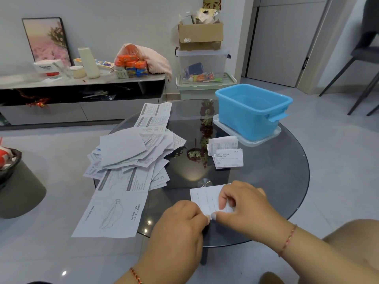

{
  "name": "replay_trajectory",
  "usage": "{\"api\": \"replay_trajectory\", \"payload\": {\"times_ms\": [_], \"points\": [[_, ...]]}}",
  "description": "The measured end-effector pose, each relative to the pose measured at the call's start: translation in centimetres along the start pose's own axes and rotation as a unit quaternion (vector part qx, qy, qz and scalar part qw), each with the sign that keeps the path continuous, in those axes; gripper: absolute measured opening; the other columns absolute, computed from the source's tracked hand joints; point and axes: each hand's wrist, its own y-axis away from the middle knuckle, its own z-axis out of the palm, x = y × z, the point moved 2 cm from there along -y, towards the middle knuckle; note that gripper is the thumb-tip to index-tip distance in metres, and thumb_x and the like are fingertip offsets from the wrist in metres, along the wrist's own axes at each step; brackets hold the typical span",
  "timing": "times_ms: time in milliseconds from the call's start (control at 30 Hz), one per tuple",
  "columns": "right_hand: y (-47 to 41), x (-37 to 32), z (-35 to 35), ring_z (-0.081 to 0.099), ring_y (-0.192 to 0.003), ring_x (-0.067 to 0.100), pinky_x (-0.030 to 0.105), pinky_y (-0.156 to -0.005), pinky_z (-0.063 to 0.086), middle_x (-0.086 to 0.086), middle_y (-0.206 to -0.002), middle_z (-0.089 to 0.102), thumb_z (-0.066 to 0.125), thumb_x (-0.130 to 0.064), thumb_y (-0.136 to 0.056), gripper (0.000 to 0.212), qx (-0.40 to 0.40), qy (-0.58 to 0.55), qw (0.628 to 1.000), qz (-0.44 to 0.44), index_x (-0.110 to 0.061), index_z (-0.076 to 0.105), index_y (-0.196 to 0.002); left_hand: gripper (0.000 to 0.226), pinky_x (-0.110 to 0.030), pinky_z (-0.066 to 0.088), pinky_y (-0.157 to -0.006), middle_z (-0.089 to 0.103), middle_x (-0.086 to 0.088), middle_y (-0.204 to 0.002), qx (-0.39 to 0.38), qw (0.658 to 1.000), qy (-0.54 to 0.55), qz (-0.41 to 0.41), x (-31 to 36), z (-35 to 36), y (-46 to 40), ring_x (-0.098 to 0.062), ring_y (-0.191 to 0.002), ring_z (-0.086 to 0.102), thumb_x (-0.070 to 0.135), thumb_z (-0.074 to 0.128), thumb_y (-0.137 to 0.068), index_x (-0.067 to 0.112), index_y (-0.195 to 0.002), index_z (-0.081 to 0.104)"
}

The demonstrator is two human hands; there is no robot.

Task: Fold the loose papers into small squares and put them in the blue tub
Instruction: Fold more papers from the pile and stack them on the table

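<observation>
I hold one sheet [205, 198] flat on the glass bench [266, 181] at lower centre. My right hand [244, 203] pinches its near edge, fingers curled over it; my left hand [182, 224] nips the corner beside it. I should line the edges up before creasing, then press hard. The loose papers [131, 154] lie at centre left, the blue tub [252, 111] at upper right, apparently empty.
</observation>
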Motion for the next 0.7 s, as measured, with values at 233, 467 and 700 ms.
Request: {"api": "replay_trajectory", "payload": {"times_ms": [233, 467, 700], "points": [[-0.6, 0.2, -0.2, 0.041, -0.082, 0.007, 0.026, -0.075, 0.03, -0.014, -0.08, 0.042, 0.071, -0.04, -0.071, 0.03, -0.042, -0.011, 0.999, 0.021, -0.036, 0.042, -0.072, 0.018, -0.025, 0.044, -0.049, 0.052, 0.006, -0.071, 0.0, 1.0, -0.005, -0.004, 0.1, 0.0, 0.2, -0.013, -0.071, 0.046, 0.017, 0.043, -0.071, 0.017, -0.066, 0.06], [-0.8, 1.4, -1.2, 0.043, -0.062, 0.005, 0.016, -0.059, 0.037, -0.009, -0.076, 0.05, 0.073, -0.009, -0.071, 0.027, -0.082, -0.115, 0.99, 0.023, -0.024, 0.053, -0.083, 0.018, -0.026, 0.044, -0.043, 0.055, 0.006, -0.072, 0.025, 0.999, -0.012, -0.047, -0.1, -0.2, 0.7, -0.013, -0.065, 0.051, 0.018, 0.045, -0.073, 0.015, -0.061, 0.059], [-1.1, 4.0, -2.8, 0.046, -0.064, 0.008, 0.018, -0.059, 0.039, -0.004, -0.077, 0.053, 0.047, 0.019, -0.071, 0.042, -0.055, -0.149, 0.985, 0.063, -0.022, 0.056, -0.074, 0.023, -0.019, 0.042, -0.055, 0.059, 0.005, -0.072, 0.033, 0.998, -0.014, -0.049, -0.5, -0.5, 1.0, -0.009, -0.07, 0.051, 0.016, 0.042, -0.071, 0.014, -0.057, 0.06]]}}
